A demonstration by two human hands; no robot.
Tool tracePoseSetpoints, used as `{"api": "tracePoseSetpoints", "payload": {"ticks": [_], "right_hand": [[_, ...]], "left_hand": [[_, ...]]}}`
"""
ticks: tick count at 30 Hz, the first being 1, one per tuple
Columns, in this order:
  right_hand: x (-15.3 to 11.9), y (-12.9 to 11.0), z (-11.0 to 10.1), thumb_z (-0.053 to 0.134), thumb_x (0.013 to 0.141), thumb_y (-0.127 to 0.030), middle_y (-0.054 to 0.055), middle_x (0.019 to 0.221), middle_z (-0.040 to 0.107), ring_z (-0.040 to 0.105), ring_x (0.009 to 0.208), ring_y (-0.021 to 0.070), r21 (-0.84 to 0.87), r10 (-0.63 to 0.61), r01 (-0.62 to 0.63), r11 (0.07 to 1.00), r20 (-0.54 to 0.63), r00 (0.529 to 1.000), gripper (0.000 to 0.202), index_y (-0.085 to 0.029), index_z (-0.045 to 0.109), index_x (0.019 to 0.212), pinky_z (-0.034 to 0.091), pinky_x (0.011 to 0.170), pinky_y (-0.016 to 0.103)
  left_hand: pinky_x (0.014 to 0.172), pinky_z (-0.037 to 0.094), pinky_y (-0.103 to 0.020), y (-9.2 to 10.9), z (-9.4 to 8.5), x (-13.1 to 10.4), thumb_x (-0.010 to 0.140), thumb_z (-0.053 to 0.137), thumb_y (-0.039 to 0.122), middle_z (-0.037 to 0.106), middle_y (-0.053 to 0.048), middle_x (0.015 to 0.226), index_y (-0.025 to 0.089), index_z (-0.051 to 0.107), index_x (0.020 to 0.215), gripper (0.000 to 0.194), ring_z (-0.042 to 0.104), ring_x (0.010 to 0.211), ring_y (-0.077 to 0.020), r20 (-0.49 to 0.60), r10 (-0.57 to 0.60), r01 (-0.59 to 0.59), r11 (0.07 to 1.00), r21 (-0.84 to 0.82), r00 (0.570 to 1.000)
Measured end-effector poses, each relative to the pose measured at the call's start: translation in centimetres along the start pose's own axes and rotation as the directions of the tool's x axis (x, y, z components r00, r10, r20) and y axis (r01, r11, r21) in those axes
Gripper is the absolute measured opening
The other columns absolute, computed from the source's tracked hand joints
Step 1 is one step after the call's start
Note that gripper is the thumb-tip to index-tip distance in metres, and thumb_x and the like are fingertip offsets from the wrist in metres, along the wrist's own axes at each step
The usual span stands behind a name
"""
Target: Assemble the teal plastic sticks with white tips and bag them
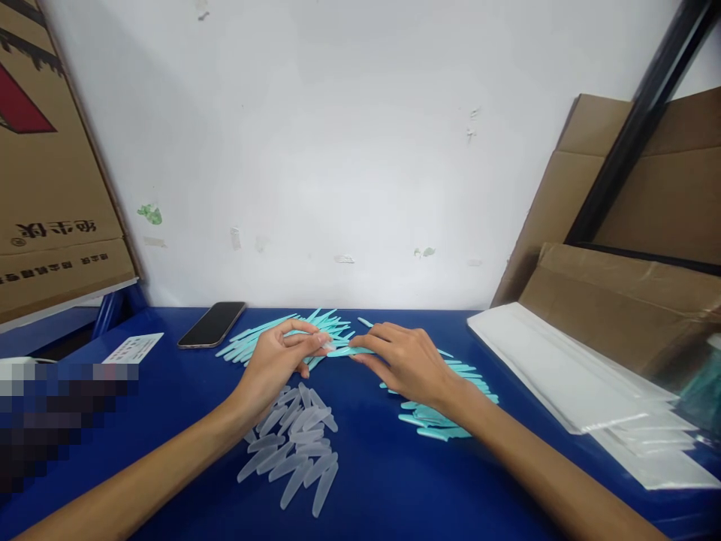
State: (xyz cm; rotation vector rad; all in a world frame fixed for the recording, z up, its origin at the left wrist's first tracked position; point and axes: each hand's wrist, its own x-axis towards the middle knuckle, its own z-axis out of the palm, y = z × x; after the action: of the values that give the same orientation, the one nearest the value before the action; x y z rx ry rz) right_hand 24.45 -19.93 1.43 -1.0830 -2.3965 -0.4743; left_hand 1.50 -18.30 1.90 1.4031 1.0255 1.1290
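Note:
In front of me, my right hand (402, 357) pinches a slim turquoise plastic stick (357, 351) between thumb and fingers. My left hand (287, 346) is closed in a pinch at the stick's left end, where a translucent plastic cap (332, 347) shows at the fingertips, partly hidden. Behind my left hand spreads a pile of turquoise sticks (248, 338). Another group of turquoise sticks (436, 421) lies beneath and beside my right forearm. Nearer to me, below the left hand, is a loose heap of frosted translucent caps (304, 451).
A phone (212, 324) and a printed card (134, 347) lie on the blue table (372, 481) at the left. White flat sleeves (563, 368) are stacked at the right beside cardboard (631, 300). A large carton (56, 173) stands at the left, and a white wall (360, 150) rises behind.

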Motion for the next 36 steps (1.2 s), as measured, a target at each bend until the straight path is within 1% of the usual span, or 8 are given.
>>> {"api": "tracePoseSetpoints", "payload": {"ticks": [5, 9, 12, 19, 24, 28, 32, 36], "right_hand": [[0.0, -0.1, 0.2, 0.045, 0.102, -0.039, 0.003, 0.094, 0.070, 0.062, 0.086, 0.0145, 0.006, 0.037, -0.036, 0.999, -0.063, 0.997, 0.027, -0.026, 0.064, 0.114, 0.033, 0.059, 0.025], [0.1, -0.2, 0.2, 0.048, 0.101, -0.037, 0.001, 0.094, 0.070, 0.063, 0.084, 0.0136, 0.002, 0.077, -0.077, 0.997, -0.116, 0.990, 0.023, -0.027, 0.065, 0.113, 0.034, 0.058, 0.025], [0.1, -0.1, 0.2, 0.049, 0.100, -0.037, 0.001, 0.093, 0.070, 0.063, 0.082, 0.0134, 0.010, 0.078, -0.078, 0.997, -0.122, 0.989, 0.023, -0.026, 0.065, 0.112, 0.034, 0.058, 0.025], [0.0, 0.2, 0.3, 0.050, 0.100, -0.037, 0.002, 0.093, 0.070, 0.064, 0.083, 0.0139, 0.026, 0.023, -0.020, 0.999, -0.127, 0.992, 0.023, -0.026, 0.064, 0.114, 0.039, 0.061, 0.023], [0.0, -0.2, 0.4, 0.048, 0.100, -0.041, 0.004, 0.101, 0.072, 0.066, 0.084, 0.0144, 0.123, 0.021, -0.005, 0.992, -0.130, 0.991, 0.035, -0.025, 0.054, 0.130, 0.046, 0.066, 0.023], [-0.1, -0.6, 0.6, 0.050, 0.099, -0.040, 0.003, 0.096, 0.073, 0.066, 0.079, 0.0132, 0.152, 0.011, 0.018, 0.988, -0.191, 0.982, 0.035, -0.027, 0.055, 0.132, 0.047, 0.066, 0.023], [-0.2, -0.9, 0.6, 0.052, 0.099, -0.037, -0.002, 0.073, 0.069, 0.060, 0.063, 0.0104, 0.065, -0.044, 0.066, 0.996, -0.294, 0.955, 0.036, -0.027, 0.058, 0.133, 0.039, 0.055, 0.022], [-0.3, -1.1, 0.6, 0.056, 0.097, -0.036, -0.003, 0.070, 0.068, 0.059, 0.059, 0.0089, 0.042, -0.043, 0.063, 0.997, -0.375, 0.926, 0.035, -0.026, 0.061, 0.130, 0.039, 0.058, 0.021]], "left_hand": [[0.050, 0.044, -0.021, -0.1, -0.2, 0.2, 0.073, 0.080, 0.044, 0.074, -0.010, 0.091, 0.018, 0.059, 0.087, 0.036, 0.068, 0.098, -0.0253, 0.006, -0.010, 0.010, 1.000, -0.022, 1.000], [0.050, 0.041, -0.020, -0.1, -0.2, 0.2, 0.073, 0.080, 0.044, 0.074, -0.010, 0.089, 0.017, 0.060, 0.083, 0.035, 0.069, 0.096, -0.0238, 0.045, -0.051, 0.053, 0.998, -0.027, 0.998], [0.050, 0.042, -0.020, -0.2, -0.2, 0.0, 0.075, 0.079, 0.046, 0.075, -0.010, 0.088, 0.017, 0.062, 0.086, 0.035, 0.069, 0.093, -0.0227, 0.071, -0.064, 0.065, 0.998, -0.005, 0.995], [0.050, 0.043, -0.021, -0.3, -0.2, 0.2, 0.076, 0.077, 0.048, 0.076, -0.009, 0.083, 0.018, 0.063, 0.092, 0.037, 0.071, 0.089, -0.0246, 0.087, -0.015, 0.011, 0.999, 0.046, 0.996], [0.050, 0.045, -0.022, -0.2, 0.0, -0.2, 0.077, 0.077, 0.046, 0.076, -0.008, 0.082, 0.018, 0.065, 0.093, 0.034, 0.072, 0.092, -0.0266, 0.128, 0.016, -0.026, 0.997, 0.078, 0.992], [0.048, 0.044, -0.021, 0.1, 0.3, -0.5, 0.077, 0.077, 0.044, 0.076, -0.007, 0.076, 0.018, 0.066, 0.091, 0.032, 0.072, 0.091, -0.0266, 0.134, 0.044, -0.053, 0.997, 0.061, 0.990], [0.048, 0.042, -0.020, 0.3, 0.5, -0.6, 0.078, 0.076, 0.042, 0.074, -0.006, 0.072, 0.017, 0.067, 0.088, 0.029, 0.072, 0.081, -0.0228, 0.132, 0.048, -0.058, 0.996, 0.072, 0.990], [0.043, 0.036, -0.019, 0.5, 0.4, -0.7, 0.078, 0.075, 0.037, 0.069, -0.001, 0.062, 0.018, 0.070, 0.087, 0.022, 0.063, 0.057, -0.0135, 0.126, 0.071, -0.087, 0.988, 0.125, 0.989]]}}
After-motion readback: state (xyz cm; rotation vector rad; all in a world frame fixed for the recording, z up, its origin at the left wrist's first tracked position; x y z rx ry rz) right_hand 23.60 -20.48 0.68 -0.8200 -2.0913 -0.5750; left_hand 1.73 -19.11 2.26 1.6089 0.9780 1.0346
